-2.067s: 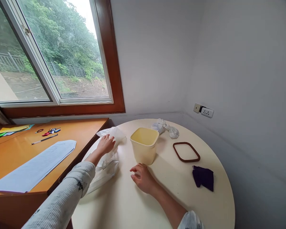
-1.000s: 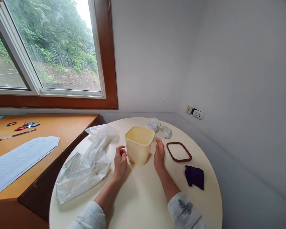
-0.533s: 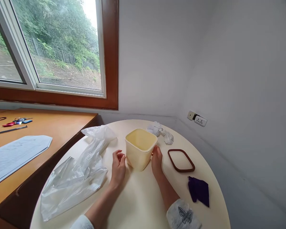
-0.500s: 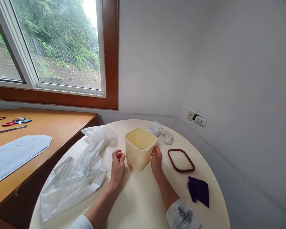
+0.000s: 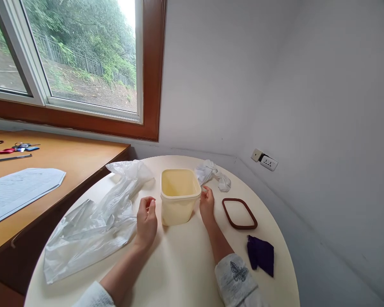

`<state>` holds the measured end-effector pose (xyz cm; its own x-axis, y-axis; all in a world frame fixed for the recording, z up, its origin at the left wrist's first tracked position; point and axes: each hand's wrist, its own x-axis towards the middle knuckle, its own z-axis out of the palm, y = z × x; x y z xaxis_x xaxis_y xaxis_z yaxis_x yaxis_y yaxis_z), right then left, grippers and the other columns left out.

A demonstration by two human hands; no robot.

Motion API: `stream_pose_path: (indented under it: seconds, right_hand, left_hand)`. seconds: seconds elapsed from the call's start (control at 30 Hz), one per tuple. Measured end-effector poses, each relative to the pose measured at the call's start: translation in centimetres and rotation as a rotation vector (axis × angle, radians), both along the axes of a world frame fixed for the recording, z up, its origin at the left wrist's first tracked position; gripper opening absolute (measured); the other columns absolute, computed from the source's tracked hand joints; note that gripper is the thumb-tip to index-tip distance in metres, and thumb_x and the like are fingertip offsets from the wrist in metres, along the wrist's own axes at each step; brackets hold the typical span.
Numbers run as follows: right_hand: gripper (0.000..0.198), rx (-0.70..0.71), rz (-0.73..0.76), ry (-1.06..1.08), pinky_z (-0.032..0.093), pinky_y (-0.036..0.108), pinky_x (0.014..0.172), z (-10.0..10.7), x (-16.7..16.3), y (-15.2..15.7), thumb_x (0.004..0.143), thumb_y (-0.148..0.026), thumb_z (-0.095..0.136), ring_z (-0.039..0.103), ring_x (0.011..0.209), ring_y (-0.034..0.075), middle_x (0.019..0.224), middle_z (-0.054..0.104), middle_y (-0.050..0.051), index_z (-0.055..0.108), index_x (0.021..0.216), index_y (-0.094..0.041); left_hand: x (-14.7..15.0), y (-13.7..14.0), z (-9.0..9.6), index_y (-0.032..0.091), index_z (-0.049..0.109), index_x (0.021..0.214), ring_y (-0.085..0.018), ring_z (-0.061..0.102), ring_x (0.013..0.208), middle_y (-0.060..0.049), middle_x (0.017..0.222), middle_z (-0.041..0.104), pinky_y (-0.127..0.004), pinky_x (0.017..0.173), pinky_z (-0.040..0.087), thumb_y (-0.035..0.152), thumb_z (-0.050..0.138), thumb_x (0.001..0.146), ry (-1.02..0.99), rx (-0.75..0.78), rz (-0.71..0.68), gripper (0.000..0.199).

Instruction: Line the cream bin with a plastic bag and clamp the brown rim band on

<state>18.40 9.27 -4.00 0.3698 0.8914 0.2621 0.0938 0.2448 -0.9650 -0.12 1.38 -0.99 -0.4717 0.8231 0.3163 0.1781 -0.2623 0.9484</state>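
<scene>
A cream square plastic bin [image 5: 178,212] stands upright on the round table, its top uncovered. My left hand [image 5: 146,219] is just left of it, a small gap away, with loosely curled fingers and nothing held. At the bin's right side is my right hand [image 5: 207,204], fingers partly spread and near the rim; whether the fingertips touch it I cannot tell. To the right lie a brown rounded-square frame [image 5: 255,221] and a folded dark purple cloth [image 5: 261,255]. A crumpled clear plastic bag [image 5: 92,238] spreads out on the left.
Behind the bin sits a knotted white plastic bag [image 5: 224,182]. The pale round table [image 5: 176,273] adjoins a wooden desk [image 5: 80,153] with papers [image 5: 22,192], a pen [image 5: 11,158] and keys [image 5: 21,147]. A wall socket [image 5: 269,162] is beyond the table.
The bin has turned, so one flat side now faces me instead of a corner. My left hand has drawn away from its wall. The whole view has shifted slightly.
</scene>
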Motion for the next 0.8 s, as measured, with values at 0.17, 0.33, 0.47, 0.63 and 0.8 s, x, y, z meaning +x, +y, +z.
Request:
stream_pose_path:
  seconds: [0.17,0.33,0.47,0.63,0.8]
  right_hand:
    - [0.059,-0.024,-0.108,0.034,0.043,0.030,0.073,0.1,1.3,1.9,0.075,-0.038,0.049,0.055,0.087,0.019,0.097,0.059,0.007,0.038,0.130,-0.020]
    - [0.069,-0.037,-0.167,0.075,0.043,0.031,0.075,-0.1,2.3,3.8,0.076,-0.037,0.047,0.055,0.092,0.020,0.114,0.055,0.010,0.022,0.139,-0.024]
    - [0.072,-0.031,-0.172,0.101,0.043,0.034,0.081,-0.6,2.9,5.5,0.077,-0.037,0.047,0.055,0.098,0.019,0.119,0.052,0.010,0.016,0.141,-0.028]
    - [0.076,-0.019,-0.158,0.128,0.045,0.035,0.082,-1.0,3.7,7.2,0.077,-0.041,0.048,0.054,0.101,0.018,0.121,0.051,0.010,0.010,0.142,-0.030]
    - [0.081,0.021,-0.136,0.131,0.049,0.034,0.076,-1.6,4.4,8.7,0.077,-0.042,0.047,0.058,0.095,0.017,0.119,0.051,0.012,0.002,0.143,-0.027]
  left_hand:
    - [0.7,-1.5,0.8,0.021,0.046,0.072,-0.013,0.042,0.062,0.003,0.065,0.045,-0.025,0.060,0.035,0.033,0.041,0.082,0.069,0.001,-0.027,0.016]
    - [1.1,-2.2,1.0,0.021,0.047,0.073,-0.012,0.041,0.056,0.004,0.060,0.044,-0.023,0.052,0.032,0.031,0.042,0.082,0.106,0.023,-0.022,0.015]
    - [1.5,-3.0,1.2,0.021,0.049,0.075,-0.011,0.041,0.051,0.005,0.058,0.045,-0.022,0.049,0.032,0.027,0.041,0.083,0.222,0.083,-0.062,0.013]
    - [2.6,-4.2,1.5,0.021,0.049,0.072,-0.010,0.041,0.048,0.004,0.058,0.047,-0.022,0.047,0.033,0.023,0.043,0.080,0.431,0.218,-0.130,0.011]
    - [3.6,-4.3,1.5,0.022,0.047,0.067,-0.012,0.041,0.046,0.003,0.051,0.045,-0.024,0.047,0.033,0.027,0.039,0.080,0.532,0.080,-0.303,0.016]
